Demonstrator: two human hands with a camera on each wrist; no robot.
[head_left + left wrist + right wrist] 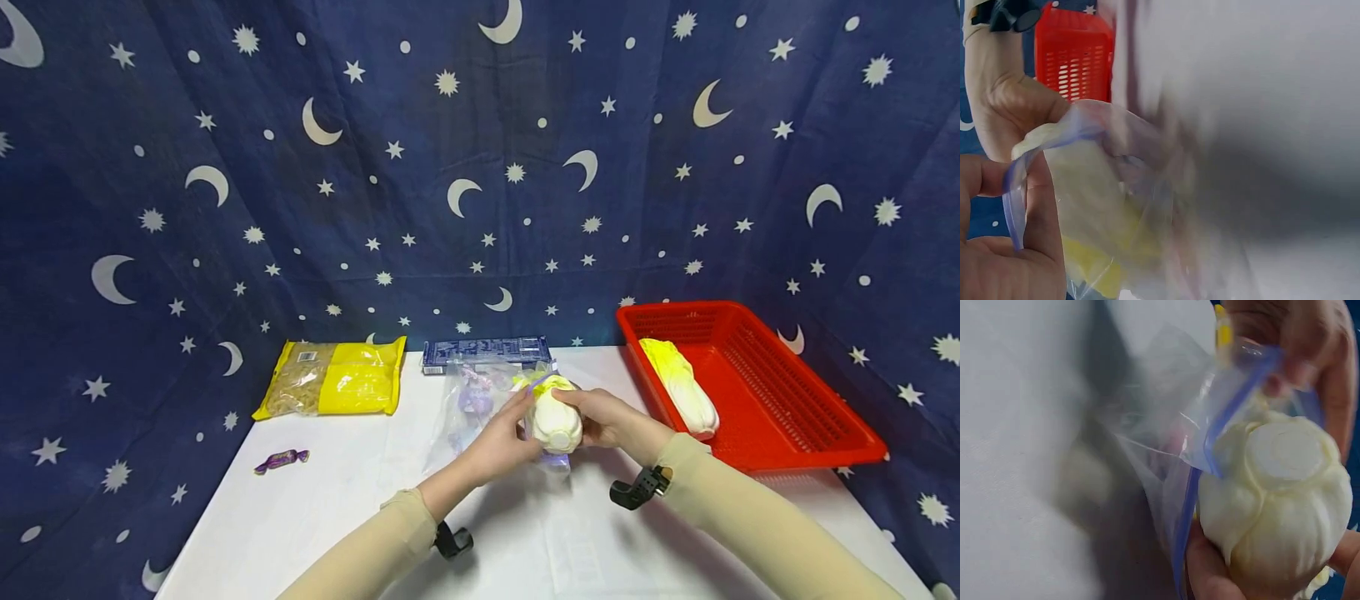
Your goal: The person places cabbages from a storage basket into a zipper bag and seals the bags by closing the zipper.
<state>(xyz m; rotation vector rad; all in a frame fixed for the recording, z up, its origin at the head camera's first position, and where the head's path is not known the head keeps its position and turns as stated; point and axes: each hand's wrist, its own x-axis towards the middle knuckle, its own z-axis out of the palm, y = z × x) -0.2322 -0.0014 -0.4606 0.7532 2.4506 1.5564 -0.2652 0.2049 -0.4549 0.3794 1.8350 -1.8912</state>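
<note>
A pale toy cabbage (556, 419) with a yellow-green top is held over the white table (337, 517), stem end toward me. My right hand (584, 414) grips it from the right; in the right wrist view the cabbage (1279, 500) rests on its fingers (1210, 572). A clear zip bag (471, 402) with a blue-purple rim lies open around the cabbage's leafy end. My left hand (522, 414) pinches the bag's rim. In the left wrist view the thumb (1040, 206) presses the zip bag (1122, 187) edge, with the cabbage (1094, 212) partly inside.
A red basket (795, 400) at the right holds a second toy cabbage (681, 385). At the back lie a yellow pasta bag (334, 378) and a blue box (484, 353). A purple candy (281, 459) sits at the left. Starry blue cloth surrounds the table.
</note>
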